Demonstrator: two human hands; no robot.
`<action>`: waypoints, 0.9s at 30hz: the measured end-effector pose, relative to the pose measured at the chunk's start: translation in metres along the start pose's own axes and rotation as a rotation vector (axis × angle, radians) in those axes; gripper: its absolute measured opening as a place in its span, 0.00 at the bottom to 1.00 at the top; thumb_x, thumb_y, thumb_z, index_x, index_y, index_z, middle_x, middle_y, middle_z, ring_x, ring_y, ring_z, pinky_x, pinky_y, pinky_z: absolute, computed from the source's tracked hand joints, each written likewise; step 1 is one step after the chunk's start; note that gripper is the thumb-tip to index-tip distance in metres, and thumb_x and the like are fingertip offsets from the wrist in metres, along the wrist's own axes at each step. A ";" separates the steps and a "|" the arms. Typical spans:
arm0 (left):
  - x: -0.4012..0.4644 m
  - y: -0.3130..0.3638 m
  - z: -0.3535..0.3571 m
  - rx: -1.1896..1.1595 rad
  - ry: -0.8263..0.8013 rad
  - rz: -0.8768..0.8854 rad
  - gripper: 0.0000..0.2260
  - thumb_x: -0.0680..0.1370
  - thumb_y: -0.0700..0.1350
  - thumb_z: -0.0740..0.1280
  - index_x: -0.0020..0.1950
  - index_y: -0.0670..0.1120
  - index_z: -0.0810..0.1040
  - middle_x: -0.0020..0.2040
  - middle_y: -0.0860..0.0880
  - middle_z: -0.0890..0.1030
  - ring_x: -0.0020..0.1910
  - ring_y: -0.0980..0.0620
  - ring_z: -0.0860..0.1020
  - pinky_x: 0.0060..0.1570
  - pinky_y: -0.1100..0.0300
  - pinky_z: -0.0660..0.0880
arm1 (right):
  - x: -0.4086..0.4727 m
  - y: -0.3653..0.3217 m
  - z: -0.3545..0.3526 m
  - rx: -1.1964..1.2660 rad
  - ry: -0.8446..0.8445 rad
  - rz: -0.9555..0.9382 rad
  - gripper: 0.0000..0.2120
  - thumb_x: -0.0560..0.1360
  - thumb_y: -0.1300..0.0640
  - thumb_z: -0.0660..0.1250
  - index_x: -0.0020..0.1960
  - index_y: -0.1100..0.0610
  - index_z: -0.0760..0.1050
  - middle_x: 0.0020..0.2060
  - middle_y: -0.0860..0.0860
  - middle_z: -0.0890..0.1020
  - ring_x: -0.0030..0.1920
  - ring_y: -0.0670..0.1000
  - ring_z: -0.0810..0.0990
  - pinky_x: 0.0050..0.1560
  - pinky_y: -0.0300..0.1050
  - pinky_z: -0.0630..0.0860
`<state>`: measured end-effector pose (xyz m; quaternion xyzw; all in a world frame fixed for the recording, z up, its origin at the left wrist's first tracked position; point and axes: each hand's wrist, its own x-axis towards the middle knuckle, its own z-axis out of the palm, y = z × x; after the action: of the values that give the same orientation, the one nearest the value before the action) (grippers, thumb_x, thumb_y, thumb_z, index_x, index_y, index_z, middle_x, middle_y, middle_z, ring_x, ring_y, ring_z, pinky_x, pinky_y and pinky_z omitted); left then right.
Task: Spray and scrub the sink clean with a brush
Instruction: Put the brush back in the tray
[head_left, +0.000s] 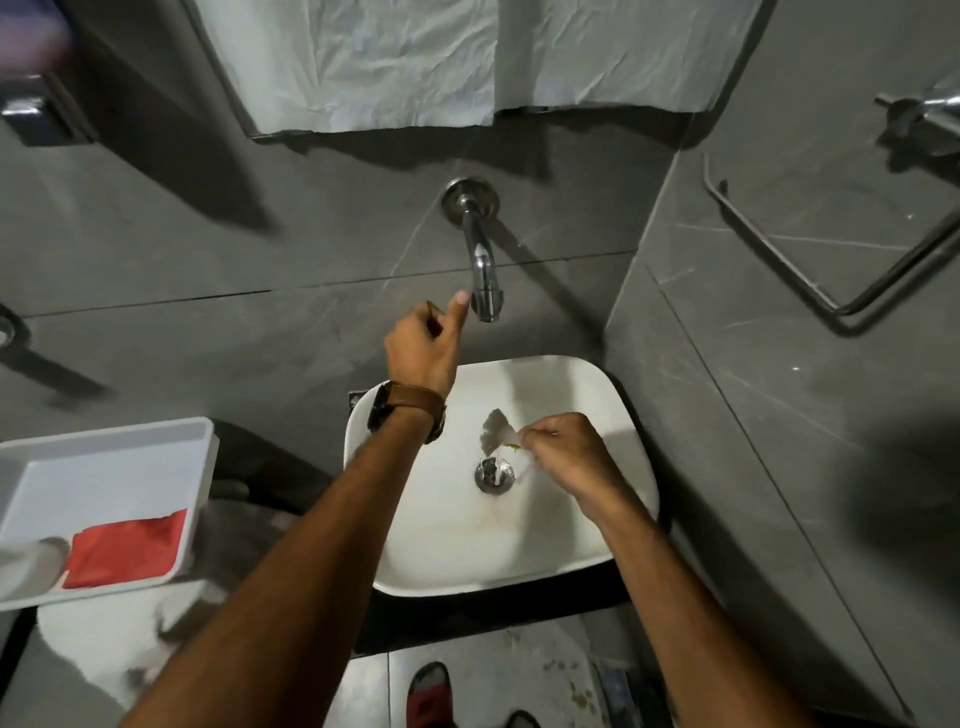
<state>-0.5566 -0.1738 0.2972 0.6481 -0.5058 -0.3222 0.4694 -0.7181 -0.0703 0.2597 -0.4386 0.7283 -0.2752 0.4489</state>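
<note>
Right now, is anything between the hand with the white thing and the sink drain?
No. The right hand holds a small white piece just above the drain, with nothing visible between them in the sink.

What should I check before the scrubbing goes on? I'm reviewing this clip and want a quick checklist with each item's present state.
1. Water reaching the sink: ok, a thin stream lands at the drain.
2. Left hand on the tap: ok, thumb at the spout.
3. Right hand holding the brush: cannot tell, it pinches something small and white.
4. Drain unblocked: ok.
5. Basin clean: not ok, brownish staining near the front.
6. Spray bottle within reach: cannot tell, none visible.
</note>
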 end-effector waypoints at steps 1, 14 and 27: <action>-0.003 -0.011 -0.007 0.004 0.026 -0.031 0.26 0.77 0.64 0.65 0.35 0.41 0.72 0.31 0.46 0.74 0.32 0.50 0.70 0.37 0.53 0.72 | -0.001 -0.001 0.007 0.002 0.019 -0.010 0.24 0.63 0.43 0.65 0.44 0.63 0.83 0.31 0.56 0.80 0.36 0.51 0.77 0.39 0.46 0.71; -0.017 -0.185 -0.235 0.124 0.533 -0.422 0.20 0.83 0.50 0.58 0.43 0.36 0.78 0.47 0.34 0.83 0.49 0.35 0.80 0.49 0.48 0.74 | -0.017 -0.086 0.214 -0.139 -0.251 -0.206 0.12 0.72 0.50 0.62 0.42 0.46 0.85 0.29 0.45 0.84 0.31 0.41 0.80 0.36 0.42 0.72; -0.038 -0.343 -0.381 0.134 0.861 -0.673 0.16 0.83 0.42 0.56 0.65 0.37 0.77 0.62 0.36 0.79 0.63 0.36 0.75 0.64 0.49 0.69 | 0.019 -0.132 0.470 -0.508 -0.553 -0.431 0.17 0.78 0.50 0.59 0.56 0.53 0.84 0.52 0.58 0.86 0.54 0.63 0.83 0.55 0.53 0.79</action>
<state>-0.1062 -0.0138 0.1083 0.8757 -0.0523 -0.1271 0.4628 -0.2495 -0.1514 0.1474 -0.7343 0.5170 -0.0467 0.4374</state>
